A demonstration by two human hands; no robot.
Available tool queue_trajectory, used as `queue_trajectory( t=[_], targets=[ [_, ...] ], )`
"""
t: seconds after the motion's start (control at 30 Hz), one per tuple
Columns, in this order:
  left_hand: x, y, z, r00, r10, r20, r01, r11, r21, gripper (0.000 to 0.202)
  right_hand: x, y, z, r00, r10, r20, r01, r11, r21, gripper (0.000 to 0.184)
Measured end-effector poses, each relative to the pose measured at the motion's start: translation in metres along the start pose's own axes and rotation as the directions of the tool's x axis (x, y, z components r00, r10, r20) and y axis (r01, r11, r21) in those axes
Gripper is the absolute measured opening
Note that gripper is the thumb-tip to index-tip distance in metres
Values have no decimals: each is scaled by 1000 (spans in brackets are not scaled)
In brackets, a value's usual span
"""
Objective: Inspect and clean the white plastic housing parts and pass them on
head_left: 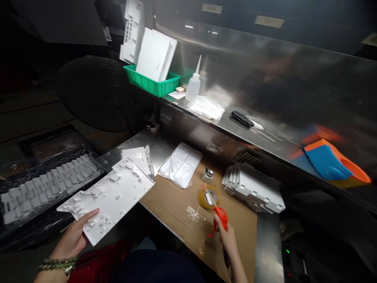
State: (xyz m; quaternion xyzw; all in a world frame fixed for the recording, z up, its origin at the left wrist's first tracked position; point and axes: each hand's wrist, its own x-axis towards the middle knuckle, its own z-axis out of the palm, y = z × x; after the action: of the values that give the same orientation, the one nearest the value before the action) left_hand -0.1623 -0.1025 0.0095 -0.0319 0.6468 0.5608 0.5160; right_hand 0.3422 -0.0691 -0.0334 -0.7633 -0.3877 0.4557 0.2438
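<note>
My left hand (72, 237) grips a white moulded plastic panel (118, 192) by its near edge, thumb on top and the other fingers hidden beneath. The panel is tilted, and its face with clips and ribs is turned up. In my right hand (226, 234) are red-handled scissors (221, 217), their blades pointing away from me over a roll of clear tape (203, 199). Under them a cardboard sheet (173, 208) covers part of the metal bench. Another white part (137, 157) lies just beyond the held panel. Small pale strips (196, 214) lie on the cardboard.
Clear plastic bags (181, 165), a small dispenser bottle (207, 175) and stacked white panels (253, 186) are on the bench. Above, a metal shelf bears a green basket (159, 88), a squeeze bottle (193, 86) and a blue-orange container (330, 159). White parts (50, 184) line a left-hand crate.
</note>
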Motion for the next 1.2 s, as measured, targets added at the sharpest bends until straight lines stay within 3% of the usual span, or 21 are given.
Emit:
queue_trajectory(
  t=[0.07,0.13,0.23,0.33,0.4,0.47,0.57,0.63,0.7,0.77,0.83,0.93,1.07,1.2],
  targets=[
    [7,7,20,991,-73,109,56,987,154,33,15,22,-16,974,95,-203,-91,995,33,63],
    [12,9,44,957,-172,234,96,948,304,40,30,37,-24,927,169,-336,-154,985,72,50],
    [16,3,85,855,-327,402,95,862,497,55,49,47,-26,857,213,-469,-169,976,134,38],
    [19,-12,123,746,-430,508,21,778,628,60,55,48,-19,829,211,-518,-120,972,204,48],
    [22,-25,145,672,-492,554,-35,726,687,59,44,45,-10,840,204,-504,-74,961,267,57],
    [25,-37,163,589,-552,590,-92,680,727,59,21,39,6,887,187,-423,-30,936,351,68],
    [30,-55,186,460,-623,633,-195,624,756,61,-25,27,37,974,150,-172,-40,854,519,77],
    [35,-66,203,392,-648,652,-288,587,757,56,-50,18,55,989,147,-21,-102,776,623,76],
    [45,-75,221,373,-630,681,-404,551,730,47,-64,11,64,984,170,57,-159,688,708,74],
    [62,-81,240,407,-538,738,-541,509,669,42,-67,8,64,976,208,71,-184,596,782,74],
    [83,-83,258,439,-399,805,-681,437,588,36,-65,8,58,966,256,35,-165,509,845,75],
    [117,-82,277,412,-258,874,-830,290,477,34,-65,7,46,946,320,-58,-83,409,909,78],
    [147,-77,288,346,-219,912,-912,149,382,28,-77,-1,41,921,361,-143,15,336,942,84],
    [159,-70,293,344,-209,915,-925,95,369,29,-91,-10,42,907,372,-195,83,296,952,81]
  ],
)
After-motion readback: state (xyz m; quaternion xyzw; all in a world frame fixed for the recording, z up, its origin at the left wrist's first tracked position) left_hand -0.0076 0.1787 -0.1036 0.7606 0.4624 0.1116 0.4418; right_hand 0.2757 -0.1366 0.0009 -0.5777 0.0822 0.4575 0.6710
